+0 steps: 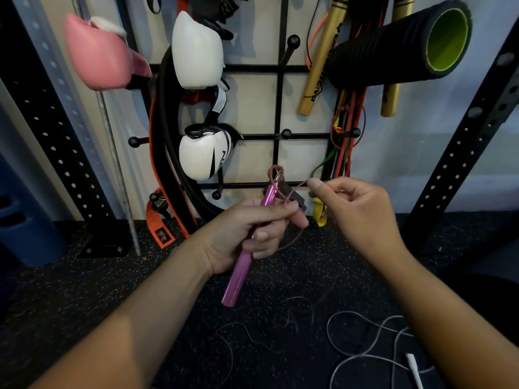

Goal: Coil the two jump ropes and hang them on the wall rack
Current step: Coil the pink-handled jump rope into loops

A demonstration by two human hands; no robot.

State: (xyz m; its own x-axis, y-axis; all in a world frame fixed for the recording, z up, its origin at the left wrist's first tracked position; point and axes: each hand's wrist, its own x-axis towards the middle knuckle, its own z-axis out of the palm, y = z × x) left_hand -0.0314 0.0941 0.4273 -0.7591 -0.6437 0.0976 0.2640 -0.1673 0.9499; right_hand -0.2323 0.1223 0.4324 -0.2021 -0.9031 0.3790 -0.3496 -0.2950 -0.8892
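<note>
My left hand [247, 234] grips a pink metal jump rope handle [238, 276], held tilted with its swivel end up. Its thin pink cord [295, 189] runs from the swivel to my right hand [356, 209], which pinches it between thumb and fingers. The rest of that pink cord [252, 338] lies in loose loops on the floor. A second jump rope with a clear grey cord [362, 355] and a white handle [414, 369] lies tangled on the floor at the lower right. The black wall rack [278, 102] with ball-tipped pegs stands straight ahead.
The rack holds a pink boxing glove [98, 57], white boxing gloves [196, 51], a black foam roller [398, 43], gold sticks [320, 63], resistance bands [348, 136] and an orange belt [160, 164]. A peg [286, 133] at centre is bare. Black perforated uprights [460, 153] flank the rack.
</note>
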